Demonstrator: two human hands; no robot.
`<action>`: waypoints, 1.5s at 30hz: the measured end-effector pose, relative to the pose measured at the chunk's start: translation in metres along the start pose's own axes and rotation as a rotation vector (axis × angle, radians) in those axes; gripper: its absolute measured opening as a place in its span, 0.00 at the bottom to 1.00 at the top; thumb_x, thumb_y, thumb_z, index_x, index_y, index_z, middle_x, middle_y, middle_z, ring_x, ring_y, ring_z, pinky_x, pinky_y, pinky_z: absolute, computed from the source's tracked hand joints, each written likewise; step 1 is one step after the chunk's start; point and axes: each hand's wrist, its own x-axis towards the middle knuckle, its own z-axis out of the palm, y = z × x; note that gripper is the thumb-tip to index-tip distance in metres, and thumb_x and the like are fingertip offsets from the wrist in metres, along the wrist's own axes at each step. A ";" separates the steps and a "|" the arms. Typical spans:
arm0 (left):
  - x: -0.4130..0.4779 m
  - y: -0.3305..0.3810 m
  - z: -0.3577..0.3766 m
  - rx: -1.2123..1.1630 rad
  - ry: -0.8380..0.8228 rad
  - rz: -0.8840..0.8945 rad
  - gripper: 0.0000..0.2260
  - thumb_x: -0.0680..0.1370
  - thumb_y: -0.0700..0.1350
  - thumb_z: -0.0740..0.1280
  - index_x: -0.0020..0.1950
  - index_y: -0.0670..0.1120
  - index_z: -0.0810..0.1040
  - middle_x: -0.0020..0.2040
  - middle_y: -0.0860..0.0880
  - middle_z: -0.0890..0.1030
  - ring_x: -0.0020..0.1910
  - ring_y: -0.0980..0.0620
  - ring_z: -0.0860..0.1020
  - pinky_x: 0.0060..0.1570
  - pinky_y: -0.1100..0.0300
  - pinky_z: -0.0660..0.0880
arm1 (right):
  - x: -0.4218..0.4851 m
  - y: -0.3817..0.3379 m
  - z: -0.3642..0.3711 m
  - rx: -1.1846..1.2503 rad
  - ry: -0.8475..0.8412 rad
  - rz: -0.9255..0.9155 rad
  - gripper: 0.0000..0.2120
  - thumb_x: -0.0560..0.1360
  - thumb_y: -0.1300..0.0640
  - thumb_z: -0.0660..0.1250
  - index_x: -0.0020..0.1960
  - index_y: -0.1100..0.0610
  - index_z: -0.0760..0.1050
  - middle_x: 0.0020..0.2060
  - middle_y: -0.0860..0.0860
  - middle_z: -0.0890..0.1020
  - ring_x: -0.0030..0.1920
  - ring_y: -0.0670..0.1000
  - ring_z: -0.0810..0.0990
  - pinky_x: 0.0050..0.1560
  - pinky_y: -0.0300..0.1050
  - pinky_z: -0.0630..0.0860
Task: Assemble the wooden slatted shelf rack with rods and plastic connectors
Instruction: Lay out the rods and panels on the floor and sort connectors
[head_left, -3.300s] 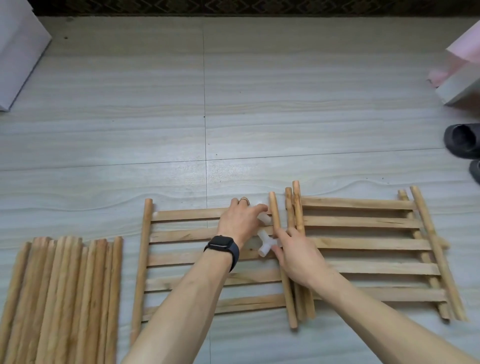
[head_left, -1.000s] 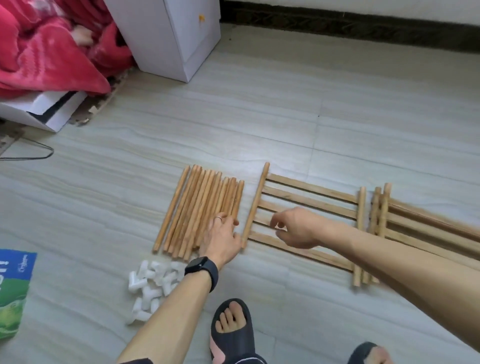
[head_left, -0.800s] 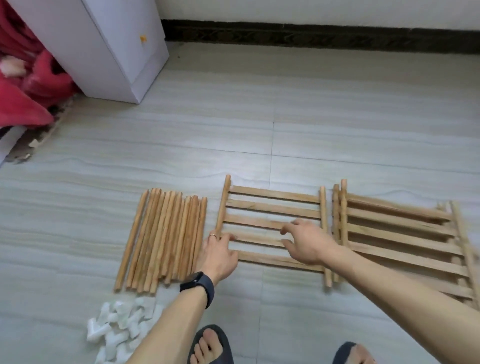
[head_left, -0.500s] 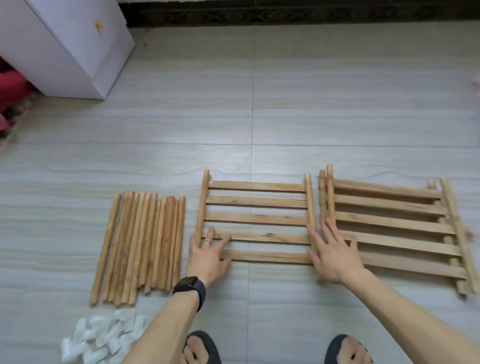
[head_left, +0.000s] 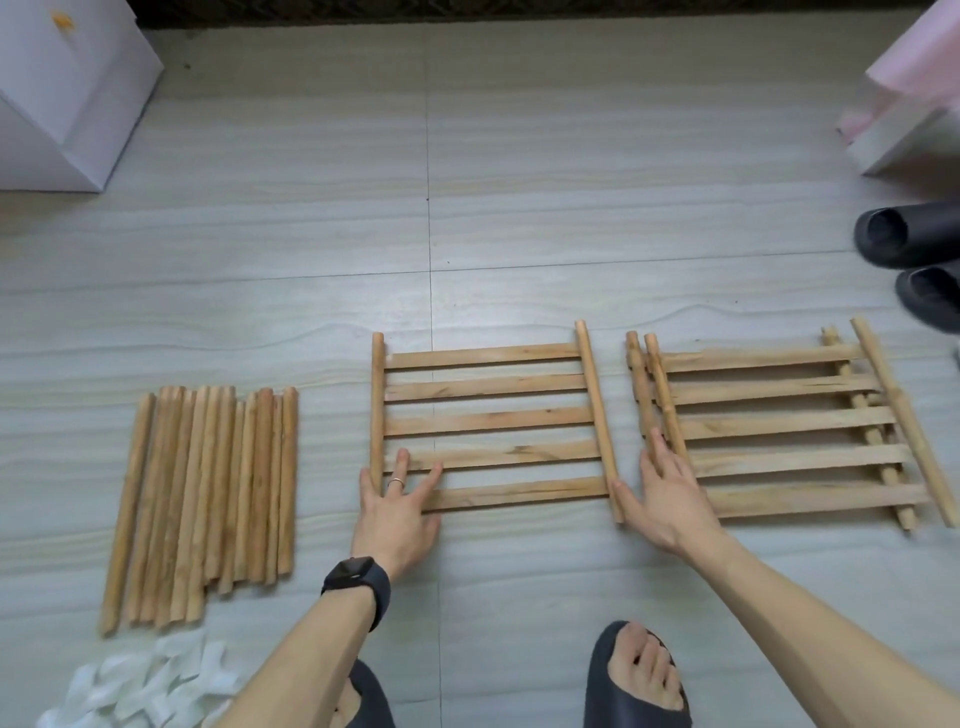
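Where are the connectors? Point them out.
Head view, bottom left corner: the connectors lie heaped on the floor, just below the near ends of the rods, left of the left arm.

Pale grey floor tiles (head_left: 519, 156) carry wavy cream streaks like wood grain. The honey-tan wooden slatted panel (head_left: 488, 423) at centre and the tan round wooden rods (head_left: 208, 499) at 9 o'clock show darker brown grain flecks; milky white plastic connectors (head_left: 145, 686) sit at 8 o'clock, charcoal rubber slippers (head_left: 930, 228) at 2 o'clock.
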 end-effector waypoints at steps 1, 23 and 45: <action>0.000 0.000 0.001 -0.005 -0.002 0.001 0.30 0.83 0.55 0.57 0.81 0.65 0.45 0.83 0.49 0.40 0.78 0.29 0.40 0.78 0.41 0.49 | 0.001 0.000 -0.001 0.008 -0.006 -0.003 0.38 0.83 0.35 0.48 0.82 0.61 0.51 0.82 0.51 0.37 0.81 0.56 0.46 0.78 0.60 0.58; -0.018 -0.035 -0.014 -0.271 0.140 0.084 0.25 0.81 0.42 0.59 0.75 0.62 0.68 0.81 0.52 0.58 0.79 0.45 0.60 0.72 0.50 0.67 | -0.008 -0.082 -0.019 -0.060 0.125 -0.123 0.30 0.81 0.42 0.57 0.77 0.59 0.64 0.83 0.55 0.50 0.81 0.58 0.47 0.79 0.58 0.55; -0.165 -0.233 0.053 -0.440 0.272 -0.722 0.13 0.84 0.49 0.59 0.67 0.50 0.73 0.63 0.45 0.76 0.55 0.46 0.79 0.51 0.53 0.75 | -0.026 -0.212 0.078 -0.419 -0.094 -0.580 0.35 0.79 0.39 0.57 0.82 0.40 0.45 0.82 0.49 0.42 0.77 0.64 0.48 0.68 0.58 0.73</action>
